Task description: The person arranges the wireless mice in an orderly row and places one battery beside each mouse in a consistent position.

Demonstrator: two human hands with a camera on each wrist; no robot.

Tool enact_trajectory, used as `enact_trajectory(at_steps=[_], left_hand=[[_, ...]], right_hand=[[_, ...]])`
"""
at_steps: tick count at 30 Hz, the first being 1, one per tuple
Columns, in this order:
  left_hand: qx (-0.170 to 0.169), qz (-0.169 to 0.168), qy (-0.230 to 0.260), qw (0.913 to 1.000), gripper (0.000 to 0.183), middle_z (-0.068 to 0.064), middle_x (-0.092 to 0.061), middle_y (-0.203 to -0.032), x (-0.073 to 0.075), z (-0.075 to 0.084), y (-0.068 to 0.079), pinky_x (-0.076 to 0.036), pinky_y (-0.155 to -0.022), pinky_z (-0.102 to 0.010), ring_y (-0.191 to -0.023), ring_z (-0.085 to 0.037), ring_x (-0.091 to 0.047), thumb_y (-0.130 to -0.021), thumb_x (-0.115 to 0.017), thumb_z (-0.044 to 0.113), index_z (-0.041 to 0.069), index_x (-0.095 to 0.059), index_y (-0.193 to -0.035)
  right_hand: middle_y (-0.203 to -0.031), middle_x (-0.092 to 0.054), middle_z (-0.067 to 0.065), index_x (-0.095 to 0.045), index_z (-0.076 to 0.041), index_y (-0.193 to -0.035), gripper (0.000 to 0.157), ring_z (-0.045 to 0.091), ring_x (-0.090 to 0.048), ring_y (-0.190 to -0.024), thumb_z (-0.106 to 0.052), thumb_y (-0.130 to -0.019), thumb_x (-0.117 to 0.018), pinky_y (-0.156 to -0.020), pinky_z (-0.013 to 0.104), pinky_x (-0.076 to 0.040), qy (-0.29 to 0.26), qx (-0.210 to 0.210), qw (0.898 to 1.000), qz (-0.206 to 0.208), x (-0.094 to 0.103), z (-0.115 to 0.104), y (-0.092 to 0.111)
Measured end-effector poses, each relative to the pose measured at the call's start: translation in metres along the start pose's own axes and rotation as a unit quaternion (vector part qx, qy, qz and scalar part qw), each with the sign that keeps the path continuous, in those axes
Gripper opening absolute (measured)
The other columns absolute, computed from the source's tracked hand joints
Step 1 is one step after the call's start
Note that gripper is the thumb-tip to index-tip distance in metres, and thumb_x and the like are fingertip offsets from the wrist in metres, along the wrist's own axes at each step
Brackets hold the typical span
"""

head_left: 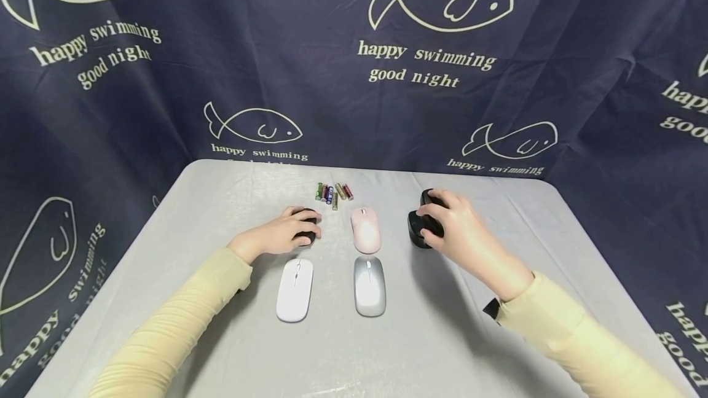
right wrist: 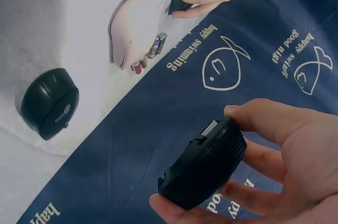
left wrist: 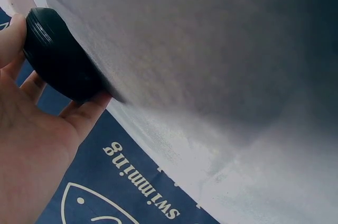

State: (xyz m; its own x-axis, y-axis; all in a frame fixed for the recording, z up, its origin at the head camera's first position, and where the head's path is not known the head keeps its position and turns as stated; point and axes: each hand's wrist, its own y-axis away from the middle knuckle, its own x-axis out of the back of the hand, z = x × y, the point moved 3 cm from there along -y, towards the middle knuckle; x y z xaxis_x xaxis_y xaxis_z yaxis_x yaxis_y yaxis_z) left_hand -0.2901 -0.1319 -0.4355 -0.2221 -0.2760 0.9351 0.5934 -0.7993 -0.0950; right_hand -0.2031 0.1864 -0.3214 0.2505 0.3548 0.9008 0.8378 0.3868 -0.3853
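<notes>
Both your hands are loaded: black mouse in the left, black unit in the right.
Your left hand (head_left: 279,234) is curled over the black mouse (head_left: 306,233), thumb one side, fingers the other; it's at the table's (head_left: 332,361) left, just beyond the white mouse (head_left: 295,290). Your right hand (head_left: 467,232) is partly closed, thumb and fingers pinching the black unit (right wrist: 203,166) by opposite ends; an opening shows along its edge, pale strip inside. Logo-marked black piece (right wrist: 50,102) sits on the table near that hand. Pink mouse (head_left: 366,230) and silver mouse (head_left: 369,287) lie between your hands, batteries (head_left: 330,194) grouped beyond.
</notes>
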Motion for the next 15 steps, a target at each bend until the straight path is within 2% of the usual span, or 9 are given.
enact_trajectory(at_steps=[9, 15], left_hand=[[0.004, -0.002, 0.001, 1.0, 0.02, -0.018, -0.048, -0.137, -0.001, 0.0, 0.0, -0.022, -0.109, -0.058, -0.13, -0.048, -0.034, -0.091, -0.061, 0.014, 0.013, -0.065, -0.11], [-0.01, 0.003, -0.002, 0.9999, 0.02, -0.019, -0.049, -0.136, 0.0, 0.0, 0.0, -0.022, -0.109, -0.058, -0.128, -0.045, -0.037, -0.09, -0.061, 0.013, 0.012, -0.065, -0.11]], right_hand=[[-0.121, -0.055, 0.023, -0.069, -0.006, -0.098, 0.026, 0.046, -0.052, -0.098, -0.009, -0.073, -0.077, -0.084, 0.055, -0.047, 0.003, 0.014, 1.0, 0.006, -0.008, -0.003, 0.018], [-0.12, -0.056, 0.023, -0.068, -0.008, -0.096, 0.027, 0.046, -0.053, -0.097, -0.009, -0.071, -0.078, -0.083, 0.054, -0.049, 0.022, 0.027, 0.999, 0.018, -0.016, -0.003, 0.027]])
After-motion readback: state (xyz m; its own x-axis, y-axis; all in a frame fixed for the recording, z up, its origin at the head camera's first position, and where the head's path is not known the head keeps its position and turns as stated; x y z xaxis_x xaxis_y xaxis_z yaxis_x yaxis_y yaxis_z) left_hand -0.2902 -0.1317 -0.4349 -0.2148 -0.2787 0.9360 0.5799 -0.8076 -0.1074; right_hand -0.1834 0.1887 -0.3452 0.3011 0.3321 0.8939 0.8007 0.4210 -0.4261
